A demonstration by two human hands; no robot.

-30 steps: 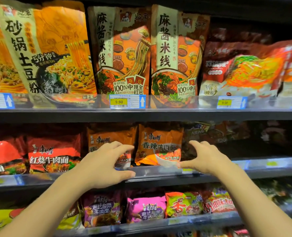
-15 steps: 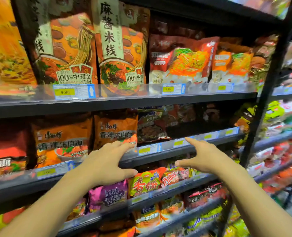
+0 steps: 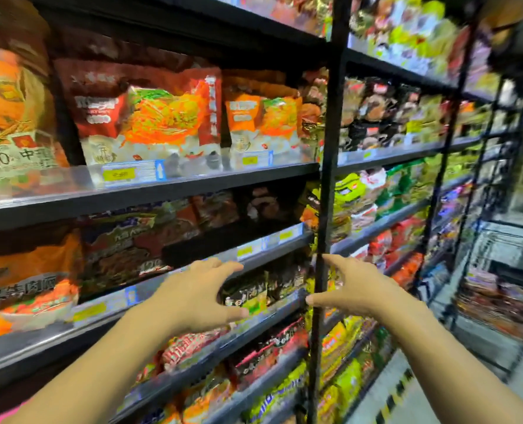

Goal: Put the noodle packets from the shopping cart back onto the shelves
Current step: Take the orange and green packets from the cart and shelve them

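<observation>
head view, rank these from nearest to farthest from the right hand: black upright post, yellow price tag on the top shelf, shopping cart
1. black upright post, just left of the right hand.
2. shopping cart, off to the right.
3. yellow price tag, up left on the top shelf.

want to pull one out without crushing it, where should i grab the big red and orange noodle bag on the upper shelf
Take the red and orange noodle bag by its upper side edges, coming straight in from the front. It stands upright, face out, with a clear lip across its foot, so the top is the free part. Both the left hand and right hand are empty.
</observation>
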